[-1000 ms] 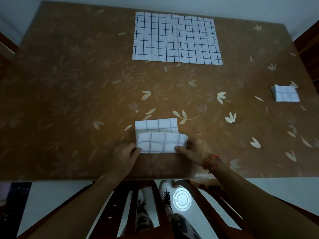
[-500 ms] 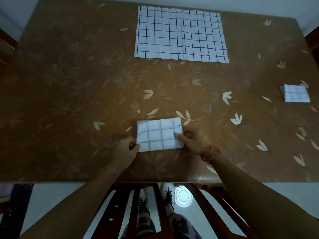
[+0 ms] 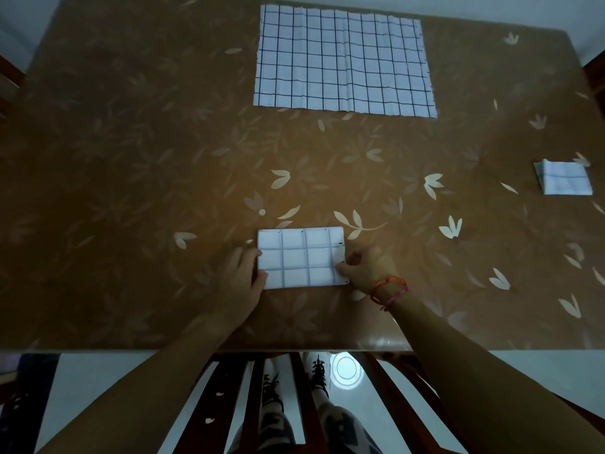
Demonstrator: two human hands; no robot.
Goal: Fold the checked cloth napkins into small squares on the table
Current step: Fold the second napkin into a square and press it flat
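A folded checked napkin (image 3: 301,257), a small white rectangle with grey lines, lies flat near the table's front edge. My left hand (image 3: 239,280) rests against its left edge, fingers touching the cloth. Over at the napkin's right edge, my right hand (image 3: 366,268) pinches the cloth between thumb and fingers; a red thread bracelet circles that wrist. A large unfolded checked napkin (image 3: 343,62) is spread flat at the far middle of the table. A small folded square napkin (image 3: 563,177) sits at the right side.
The table (image 3: 131,158) has a brown cover with a pale leaf pattern. Its front edge runs just below my wrists. A wooden chair back (image 3: 294,404) and my legs show beneath the edge. Dark wooden furniture stands at both far sides.
The lower flap of the near napkin was folded up onto the upper half, making one flat rectangle. Both hands moved up slightly with it and stay at its sides.
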